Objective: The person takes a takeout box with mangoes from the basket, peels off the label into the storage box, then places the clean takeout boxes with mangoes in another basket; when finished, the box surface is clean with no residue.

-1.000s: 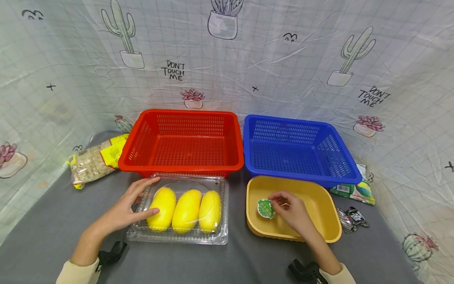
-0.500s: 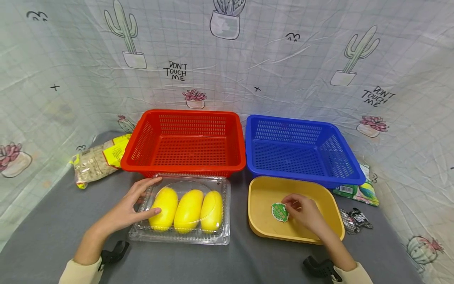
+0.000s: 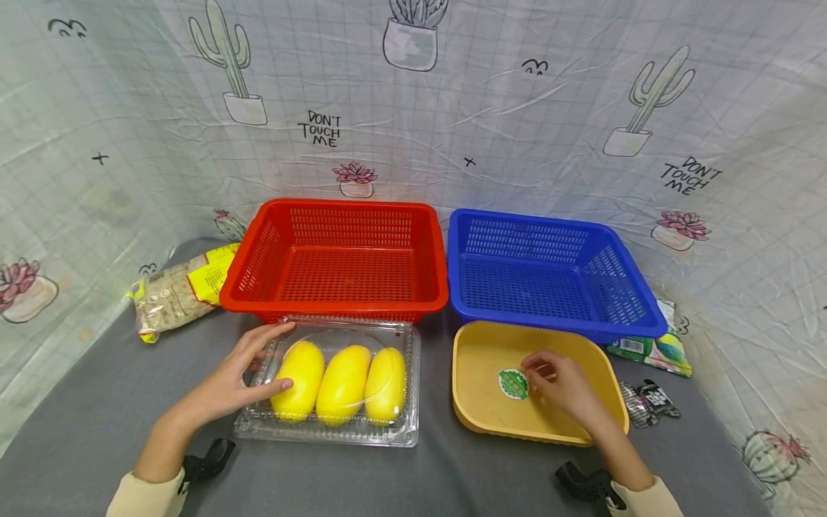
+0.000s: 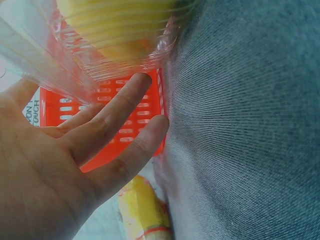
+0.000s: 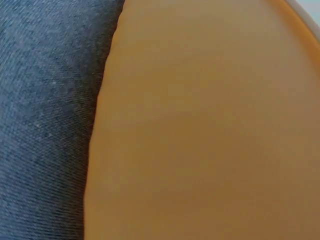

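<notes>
A pale, creased cloth [image 3: 413, 129] with a thin grid print hangs across the far side and along the left and right. On it are drawings of green cacti [image 3: 227, 61], pink potted plants [image 3: 354, 179] and the black words "DON'T TOUCH ME" [image 3: 320, 129]. The grey worktop [image 3: 362, 481] has a woven texture. Soft light picks out the cloth's wrinkles.

Red basket [image 3: 347, 275], blue basket [image 3: 525, 282] beside it, dark packet [image 3: 646, 404], possibly foil
</notes>
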`<state>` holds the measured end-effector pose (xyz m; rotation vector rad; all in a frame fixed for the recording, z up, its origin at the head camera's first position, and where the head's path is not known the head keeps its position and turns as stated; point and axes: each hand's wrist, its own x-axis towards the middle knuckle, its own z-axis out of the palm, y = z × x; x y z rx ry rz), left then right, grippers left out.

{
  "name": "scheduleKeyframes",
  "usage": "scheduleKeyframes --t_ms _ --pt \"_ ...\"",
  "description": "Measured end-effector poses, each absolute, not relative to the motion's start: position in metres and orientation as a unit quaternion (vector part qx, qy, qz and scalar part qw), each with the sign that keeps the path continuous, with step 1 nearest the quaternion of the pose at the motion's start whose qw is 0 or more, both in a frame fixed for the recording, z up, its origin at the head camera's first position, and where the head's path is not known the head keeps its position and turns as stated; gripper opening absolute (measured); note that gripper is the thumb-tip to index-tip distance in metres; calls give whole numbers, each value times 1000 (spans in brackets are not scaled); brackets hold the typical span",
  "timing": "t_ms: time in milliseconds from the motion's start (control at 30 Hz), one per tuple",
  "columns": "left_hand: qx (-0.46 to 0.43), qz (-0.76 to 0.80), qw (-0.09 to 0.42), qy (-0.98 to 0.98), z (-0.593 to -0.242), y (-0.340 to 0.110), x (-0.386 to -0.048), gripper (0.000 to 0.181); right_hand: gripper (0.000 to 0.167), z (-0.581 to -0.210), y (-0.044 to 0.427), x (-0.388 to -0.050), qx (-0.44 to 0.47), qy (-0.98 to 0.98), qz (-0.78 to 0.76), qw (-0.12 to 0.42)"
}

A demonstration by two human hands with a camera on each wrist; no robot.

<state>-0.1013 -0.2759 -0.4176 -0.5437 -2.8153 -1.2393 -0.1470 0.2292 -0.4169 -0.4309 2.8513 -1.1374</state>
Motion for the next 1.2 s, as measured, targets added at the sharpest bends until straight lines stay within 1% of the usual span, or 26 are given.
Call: scheduleKeyframes --t_ms 467,567,767,1000,1100,1200 --pt "-170 -402 5 -900 -418 -276 -101 82 10 -399 234 -143 -145 919 -365 -17" --pt "-169 -401 6 -901 -418 -275 -100 82 11 -391 237 -141 -130 922 -363 -25" --pt "-169 -394 12 -903 -418 -275 -100 82 18 -375 248 -136 -95 920 -379 -31" --pt "-174 -392 13 -903 -420 -275 -101 83 22 -365 261 -135 -64 919 -388 -39" --pt "-180 -392 21 -902 -419 -275 -101 83 25 -364 265 -136 -59 919 -385 -56" --pt "-184 -392 24 -901 -419 -275 -101 82 25 -364 269 -137 -62 916 -386 -87"
